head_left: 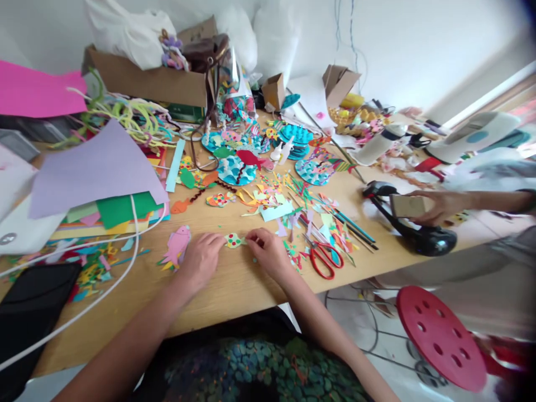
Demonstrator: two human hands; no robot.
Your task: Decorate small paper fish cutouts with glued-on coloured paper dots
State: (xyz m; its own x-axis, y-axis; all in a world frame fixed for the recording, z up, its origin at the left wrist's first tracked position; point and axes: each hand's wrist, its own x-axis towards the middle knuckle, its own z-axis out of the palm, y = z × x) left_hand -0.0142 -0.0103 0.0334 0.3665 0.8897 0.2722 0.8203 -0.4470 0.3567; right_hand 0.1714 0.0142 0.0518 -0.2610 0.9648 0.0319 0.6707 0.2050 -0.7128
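Note:
A small pale paper fish point(234, 240) with red and green dots lies low over the table between my hands. The curled fingers of my left hand point(204, 254) close on its left end. At its other end, my right hand point(270, 251) pinches the narrow tail, with thumb and fingers together. A pink paper fish point(178, 245) with coloured fins rests left of my left hand. Red-handled scissors point(324, 258) lie to the right of my right hand, beside paper scraps point(295, 254). Fingertips hide the ends of the dotted fish.
Blue-patterned discs point(237, 170), glue bottles point(287, 151) and a red paper fish point(249, 157) stand or lie farther back. Purple paper point(100, 173), a white cable point(134, 234) and a black phone point(37, 312) occupy the left. At right, another person's hand point(446, 206) holds a small box near black headphones point(431, 240).

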